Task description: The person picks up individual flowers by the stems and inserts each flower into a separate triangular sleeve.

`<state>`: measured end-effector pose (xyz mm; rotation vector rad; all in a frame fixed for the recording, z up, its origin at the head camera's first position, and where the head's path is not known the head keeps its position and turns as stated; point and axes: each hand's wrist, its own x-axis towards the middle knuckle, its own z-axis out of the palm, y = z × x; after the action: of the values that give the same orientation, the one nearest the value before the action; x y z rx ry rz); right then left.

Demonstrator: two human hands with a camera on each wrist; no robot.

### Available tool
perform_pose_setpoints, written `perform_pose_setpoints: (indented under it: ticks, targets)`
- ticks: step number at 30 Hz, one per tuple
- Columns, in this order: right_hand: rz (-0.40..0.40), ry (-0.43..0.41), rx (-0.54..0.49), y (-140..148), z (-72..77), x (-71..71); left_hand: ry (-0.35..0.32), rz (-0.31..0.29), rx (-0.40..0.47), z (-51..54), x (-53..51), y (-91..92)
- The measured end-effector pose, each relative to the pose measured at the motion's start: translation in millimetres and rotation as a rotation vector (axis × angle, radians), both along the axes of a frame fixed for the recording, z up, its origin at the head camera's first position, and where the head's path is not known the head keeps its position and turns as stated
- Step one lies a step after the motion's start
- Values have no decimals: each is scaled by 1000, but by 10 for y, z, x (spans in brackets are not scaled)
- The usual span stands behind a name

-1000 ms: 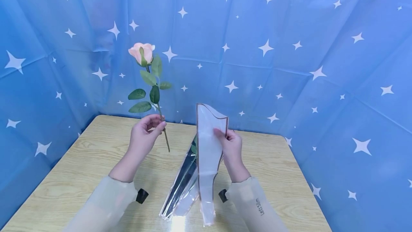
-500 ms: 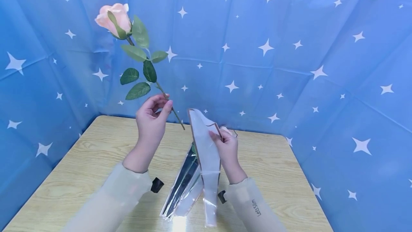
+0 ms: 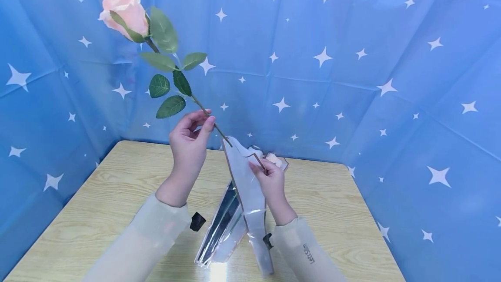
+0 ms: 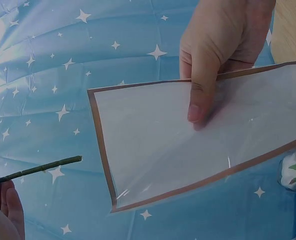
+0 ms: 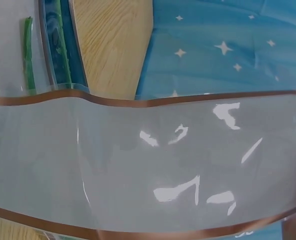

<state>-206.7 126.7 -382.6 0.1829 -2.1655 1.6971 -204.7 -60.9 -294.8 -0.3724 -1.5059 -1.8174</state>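
Observation:
My left hand (image 3: 190, 142) pinches the lower stem of a pale pink artificial rose (image 3: 127, 14) with green leaves, bloom tilted up to the left. In the head view the stem's tip overlaps the top corner of a white flower sleeve (image 3: 250, 190) edged in brown. In the left wrist view the stem end (image 4: 62, 162) points toward the sleeve (image 4: 153, 145), with a gap showing between them. My right hand (image 3: 272, 179) grips the sleeve's upper right edge, thumb on the near face. The right wrist view is mostly filled by the sleeve (image 5: 137, 160), hiding most of that hand.
Behind the held sleeve, wrapped flowers lie on the wooden table (image 3: 321, 229): one in a dark sleeve (image 3: 219, 225) and one in a pale sleeve (image 3: 231, 240). A pale bloom (image 3: 274, 159) shows beyond my right hand. A blue star-patterned curtain (image 3: 250, 47) surrounds the table's back and sides.
My left hand has risen and moved right, tilting the rose so its bloom leans left and its stem tip meets the sleeve's outline. The sleeve's top has leaned left and its bottom swung right.

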Motion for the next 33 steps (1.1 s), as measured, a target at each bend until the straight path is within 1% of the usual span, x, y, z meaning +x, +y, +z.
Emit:
perform_pose_setpoints:
  ticks: [3, 7, 13, 16, 22, 28, 31, 33]
  targets:
    - [6, 8, -1, -20, -7, 10, 8, -8, 13, 12, 6, 8]
    - [30, 25, -7, -27, -17, 14, 8, -16, 9, 23, 8, 41]
    - [56, 35, -2, -35, -24, 19, 5, -9, -28, 9, 1, 70]
    - [68, 38, -2, -34, -19, 28, 7, -18, -51, -12, -11, 78]
    - [96, 10, -21, -34, 2, 54, -20, -48, -131, -79, -20, 94]
    - [96, 33, -40, -45, 23, 64, -56, -80, -229, -125, 6, 107]
    - [95, 41, -45, -51, 32, 72, -66, -72, -273, -141, 12, 107]
    - [93, 31, -47, -51, 37, 81, -69, -64, -306, -145, 15, 110]
